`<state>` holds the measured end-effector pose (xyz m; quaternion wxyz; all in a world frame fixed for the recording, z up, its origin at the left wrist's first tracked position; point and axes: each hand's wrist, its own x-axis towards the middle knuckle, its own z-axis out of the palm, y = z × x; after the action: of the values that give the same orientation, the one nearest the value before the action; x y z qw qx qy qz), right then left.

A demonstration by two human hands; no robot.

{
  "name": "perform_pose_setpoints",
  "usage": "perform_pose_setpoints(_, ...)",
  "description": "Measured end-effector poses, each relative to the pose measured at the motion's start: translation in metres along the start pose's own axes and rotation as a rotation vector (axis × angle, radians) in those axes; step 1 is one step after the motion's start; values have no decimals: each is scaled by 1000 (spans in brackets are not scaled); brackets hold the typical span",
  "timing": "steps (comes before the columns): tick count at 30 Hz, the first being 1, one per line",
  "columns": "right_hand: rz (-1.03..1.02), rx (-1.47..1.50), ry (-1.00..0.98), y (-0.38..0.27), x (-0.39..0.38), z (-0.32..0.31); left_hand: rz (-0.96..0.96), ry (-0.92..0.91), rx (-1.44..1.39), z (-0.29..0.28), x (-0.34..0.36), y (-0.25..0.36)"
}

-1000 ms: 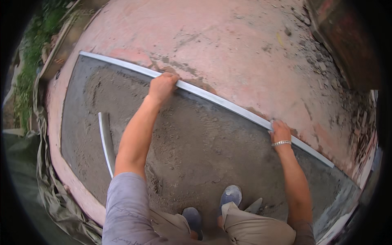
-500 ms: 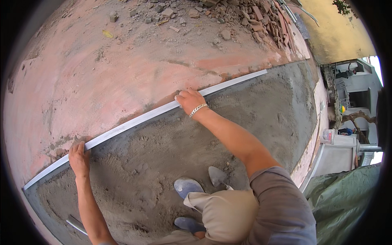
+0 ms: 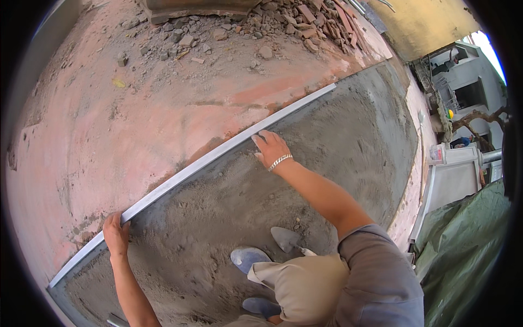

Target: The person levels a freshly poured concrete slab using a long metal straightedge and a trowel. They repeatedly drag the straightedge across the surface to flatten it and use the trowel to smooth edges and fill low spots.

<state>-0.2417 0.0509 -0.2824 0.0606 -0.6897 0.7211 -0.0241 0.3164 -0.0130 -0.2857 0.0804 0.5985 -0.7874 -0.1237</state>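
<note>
A long, pale metal straightedge lies diagonally along the far edge of a wet grey mortar bed, against pinkish ground. My left hand is wrapped round the bar toward its near-left end, with the fingers over the far side. My right hand, with a chain bracelet at the wrist, is just on the mortar side of the bar. Its fingers are apart and hold nothing; whether the fingertips touch the bar, I cannot tell. By my feet a pointed trowel lies on the mortar.
My blue-grey shoes stand in the mortar. Broken bricks and rubble are heaped at the far side. A green tarpaulin hangs at the right, near a low grey wall. Part of a metal bar shows at the lower left.
My right hand has come off the straightedge and opened on its mortar side. My left hand still grips it. The whole view has shifted and turned slightly.
</note>
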Motion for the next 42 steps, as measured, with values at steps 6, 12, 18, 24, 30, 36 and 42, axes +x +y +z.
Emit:
perform_pose_setpoints(6, 442, 12, -246, 58, -151, -9, 16, -10, 17, 10, -1, -7)
perform_pose_setpoints(12, 783, 102, -330, 84, -263, -10, 0, 2, 27, 25, -5, -19)
perform_pose_setpoints(18, 925, 115, -342, 93, -313, -3, 52, 24, 20, 37, 12, 27)
perform_pose_setpoints(24, 939, 186, -339, 82, -326, -5, 108, 32, 41, 70, 39, 113)
perform_pose_setpoints(30, 888, 283, -317, 64, -332, -5, 149, 24, 8, 79, 56, 170)
perform_pose_setpoints(36, 879, 324, -377, 55, -340, -7, 158, 36, 75, 105, 78, 236)
perform_pose_setpoints(42, 836, 325, -459, 40, -342, -10, 177, 10, 61, 110, 85, 259)
